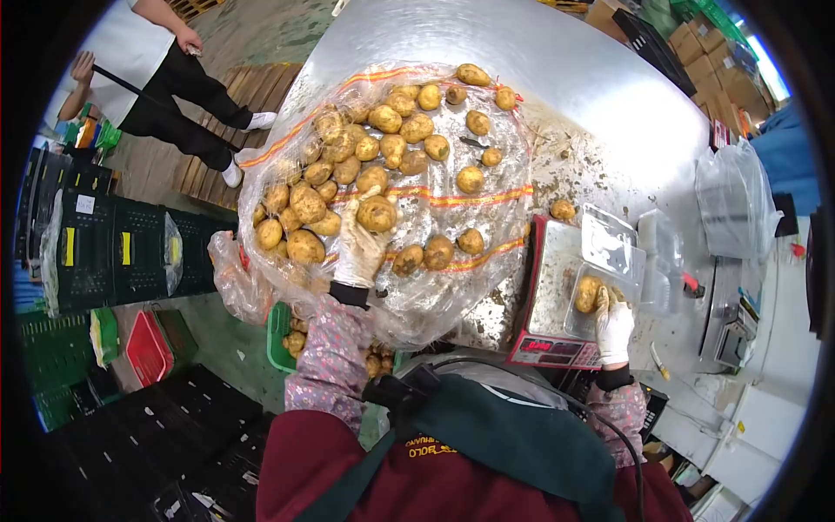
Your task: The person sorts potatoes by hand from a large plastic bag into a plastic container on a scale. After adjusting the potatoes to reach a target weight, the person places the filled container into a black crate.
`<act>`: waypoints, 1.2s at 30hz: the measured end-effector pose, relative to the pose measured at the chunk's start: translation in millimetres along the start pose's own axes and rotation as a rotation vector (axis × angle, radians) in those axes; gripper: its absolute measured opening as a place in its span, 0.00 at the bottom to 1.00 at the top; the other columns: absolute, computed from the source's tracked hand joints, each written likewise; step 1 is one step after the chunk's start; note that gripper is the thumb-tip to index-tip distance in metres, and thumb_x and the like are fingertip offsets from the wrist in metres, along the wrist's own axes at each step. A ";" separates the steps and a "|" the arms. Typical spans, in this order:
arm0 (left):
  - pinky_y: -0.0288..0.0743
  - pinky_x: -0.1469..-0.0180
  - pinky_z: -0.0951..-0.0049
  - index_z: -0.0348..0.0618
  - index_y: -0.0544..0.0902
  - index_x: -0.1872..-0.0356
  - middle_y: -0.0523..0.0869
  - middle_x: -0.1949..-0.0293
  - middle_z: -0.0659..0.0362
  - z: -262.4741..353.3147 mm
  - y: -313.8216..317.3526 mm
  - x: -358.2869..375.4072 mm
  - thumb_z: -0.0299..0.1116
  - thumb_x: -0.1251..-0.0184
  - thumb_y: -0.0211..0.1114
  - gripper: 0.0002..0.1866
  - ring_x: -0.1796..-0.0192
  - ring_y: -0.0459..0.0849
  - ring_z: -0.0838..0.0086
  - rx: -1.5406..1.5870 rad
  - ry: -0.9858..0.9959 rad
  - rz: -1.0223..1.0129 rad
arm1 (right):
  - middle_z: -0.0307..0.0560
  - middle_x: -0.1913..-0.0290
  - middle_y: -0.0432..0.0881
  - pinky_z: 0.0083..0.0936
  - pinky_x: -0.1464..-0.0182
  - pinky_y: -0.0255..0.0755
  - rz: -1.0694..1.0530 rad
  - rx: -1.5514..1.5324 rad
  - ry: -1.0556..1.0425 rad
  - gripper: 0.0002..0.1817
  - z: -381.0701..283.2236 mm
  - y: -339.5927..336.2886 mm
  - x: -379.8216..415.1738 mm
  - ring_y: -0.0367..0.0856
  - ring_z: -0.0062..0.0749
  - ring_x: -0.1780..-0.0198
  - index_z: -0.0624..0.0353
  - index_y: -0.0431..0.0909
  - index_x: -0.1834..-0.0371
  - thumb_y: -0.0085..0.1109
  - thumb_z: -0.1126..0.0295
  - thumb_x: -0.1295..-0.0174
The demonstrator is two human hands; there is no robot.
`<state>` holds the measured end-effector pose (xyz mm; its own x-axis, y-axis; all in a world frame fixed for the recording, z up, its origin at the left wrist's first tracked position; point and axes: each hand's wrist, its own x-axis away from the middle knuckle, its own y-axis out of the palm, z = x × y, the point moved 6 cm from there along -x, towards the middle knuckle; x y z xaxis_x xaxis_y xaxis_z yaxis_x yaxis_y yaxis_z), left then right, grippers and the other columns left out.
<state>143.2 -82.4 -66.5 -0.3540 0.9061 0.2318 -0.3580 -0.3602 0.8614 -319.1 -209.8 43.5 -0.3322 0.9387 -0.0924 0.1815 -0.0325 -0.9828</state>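
Note:
My left hand (358, 248), in a soiled white glove, is closed round a potato (376, 214) at the near side of a potato pile (344, 152). The pile lies on a clear plastic bag (409, 300) with orange-red stripes. My right hand (614, 329), also gloved, reaches into a clear plastic box (574, 324) with its lid (609, 237) folded open. Its fingers curl at a potato (588, 294) in the box; the fingertips are dirty and partly hard to make out. Under the box is a red-framed digital scale (544, 261).
Stacked clear boxes (661, 261) stand right of the scale, with a knife (659, 360) nearby. A loose potato (563, 210) lies behind the scale on the dirt-strewn metal table (487, 39). Below the table edge is a green crate (277, 337) of potatoes. Another person (161, 78) stands at the left.

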 end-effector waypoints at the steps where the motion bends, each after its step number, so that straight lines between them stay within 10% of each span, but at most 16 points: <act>1: 0.80 0.44 0.70 0.41 0.68 0.36 0.75 0.35 0.50 -0.4 3.3 4.5 0.38 0.22 0.52 0.20 0.38 0.79 0.65 -0.111 0.128 -0.096 | 0.54 0.53 0.86 0.37 0.45 0.74 0.068 0.159 -0.027 0.14 -8.0 -10.2 -1.7 0.83 0.50 0.50 0.62 0.82 0.48 0.57 0.66 0.30; 3: 0.82 0.47 0.69 0.41 0.70 0.37 0.77 0.38 0.51 3.8 32.1 24.2 0.42 0.22 0.52 0.20 0.41 0.80 0.67 -0.739 0.460 -0.054 | 0.53 0.52 0.86 0.36 0.45 0.74 0.218 0.083 -0.153 0.13 -52.7 -44.8 -13.0 0.83 0.48 0.49 0.62 0.82 0.48 0.57 0.67 0.31; 6: 0.84 0.51 0.69 0.40 0.73 0.39 0.81 0.44 0.53 -7.1 4.2 23.3 0.46 0.22 0.52 0.22 0.47 0.83 0.68 -0.667 0.335 0.158 | 0.51 0.49 0.86 0.34 0.43 0.75 0.144 -0.496 -0.280 0.13 -129.9 -51.8 -27.1 0.84 0.44 0.46 0.61 0.82 0.47 0.61 0.71 0.34; 7: 0.85 0.53 0.68 0.40 0.75 0.41 0.83 0.50 0.55 -6.5 18.5 32.4 0.48 0.21 0.51 0.22 0.51 0.86 0.70 -0.201 0.231 0.289 | 0.52 0.48 0.85 0.33 0.44 0.76 0.050 -0.625 -0.297 0.14 -155.4 -41.7 -28.1 0.84 0.44 0.47 0.60 0.82 0.47 0.61 0.73 0.35; 12: 0.85 0.52 0.67 0.39 0.74 0.41 0.83 0.51 0.55 5.6 54.0 52.6 0.44 0.21 0.51 0.20 0.54 0.86 0.68 -0.293 0.300 0.242 | 0.56 0.49 0.84 0.29 0.49 0.77 -0.336 -0.918 -0.382 0.21 -278.2 0.1 -32.0 0.85 0.44 0.51 0.59 0.79 0.43 0.67 0.66 0.38; 16: 0.85 0.54 0.67 0.42 0.75 0.44 0.84 0.53 0.57 3.7 48.5 64.3 0.45 0.20 0.51 0.18 0.54 0.86 0.69 -0.409 0.415 0.384 | 0.55 0.58 0.86 0.28 0.54 0.78 -0.050 -0.930 -0.560 0.22 -327.4 28.7 -34.1 0.86 0.45 0.58 0.60 0.81 0.44 0.69 0.64 0.40; 18: 0.85 0.53 0.67 0.42 0.75 0.44 0.83 0.52 0.58 3.3 27.3 67.0 0.44 0.20 0.51 0.17 0.53 0.86 0.70 -0.572 0.553 0.412 | 0.52 0.62 0.88 0.26 0.58 0.79 -0.313 -1.137 -0.347 0.15 -329.0 69.2 -40.4 0.86 0.36 0.63 0.61 0.85 0.51 0.67 0.67 0.38; 19: 0.84 0.52 0.67 0.42 0.75 0.43 0.82 0.51 0.58 0.9 20.9 69.0 0.44 0.20 0.51 0.18 0.53 0.85 0.70 -0.511 0.488 0.478 | 0.38 0.61 0.87 0.16 0.61 0.74 -0.481 -1.207 -0.209 0.12 -329.2 65.6 -44.6 0.78 0.15 0.65 0.64 0.83 0.49 0.60 0.71 0.32; 23: 0.82 0.50 0.69 0.42 0.76 0.43 0.82 0.53 0.58 -0.6 19.1 75.0 0.46 0.21 0.53 0.19 0.54 0.85 0.72 -0.305 0.427 0.529 | 0.45 0.62 0.89 0.24 0.58 0.77 -0.614 -1.287 -0.007 0.12 -317.9 105.7 -46.5 0.84 0.23 0.61 0.63 0.84 0.50 0.60 0.70 0.32; 25: 0.82 0.50 0.70 0.42 0.77 0.44 0.83 0.54 0.59 -1.2 18.0 73.5 0.47 0.21 0.54 0.20 0.55 0.85 0.73 -0.218 0.397 0.480 | 0.46 0.55 0.88 0.26 0.53 0.77 -0.315 -1.086 -0.312 0.15 -318.7 88.0 -45.8 0.84 0.28 0.56 0.62 0.80 0.43 0.59 0.70 0.30; 30: 0.76 0.66 0.64 0.32 0.80 0.55 0.86 0.71 0.51 -11.7 5.0 75.3 0.42 0.23 0.54 0.19 0.71 0.84 0.61 -1.236 0.160 0.498 | 0.48 0.43 0.82 0.24 0.39 0.71 -0.772 -1.520 -0.301 0.23 -338.0 120.7 -24.9 0.80 0.29 0.44 0.66 0.70 0.33 0.56 0.69 0.28; 32: 0.74 0.70 0.55 0.31 0.80 0.60 0.84 0.75 0.42 -18.5 15.5 70.6 0.36 0.28 0.57 0.15 0.74 0.83 0.48 -1.624 0.565 0.382 | 0.46 0.41 0.80 0.23 0.34 0.67 -0.914 -1.491 -0.087 0.22 -326.5 133.9 -20.7 0.78 0.28 0.42 0.68 0.69 0.34 0.55 0.71 0.28; 36: 0.79 0.65 0.55 0.35 0.81 0.49 0.87 0.67 0.45 -4.9 23.2 35.1 0.27 0.34 0.58 0.15 0.67 0.84 0.45 -1.228 0.590 0.320 | 0.44 0.44 0.81 0.21 0.42 0.74 -1.051 -1.669 0.302 0.18 -304.3 143.7 -22.3 0.80 0.24 0.46 0.66 0.72 0.37 0.56 0.74 0.29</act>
<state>118.3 -60.0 -40.6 -0.7603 0.6331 -0.1454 -0.6032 -0.7712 -0.2037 -3.9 -131.0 -47.0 -0.7590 0.3958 0.5169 0.6407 0.5954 0.4848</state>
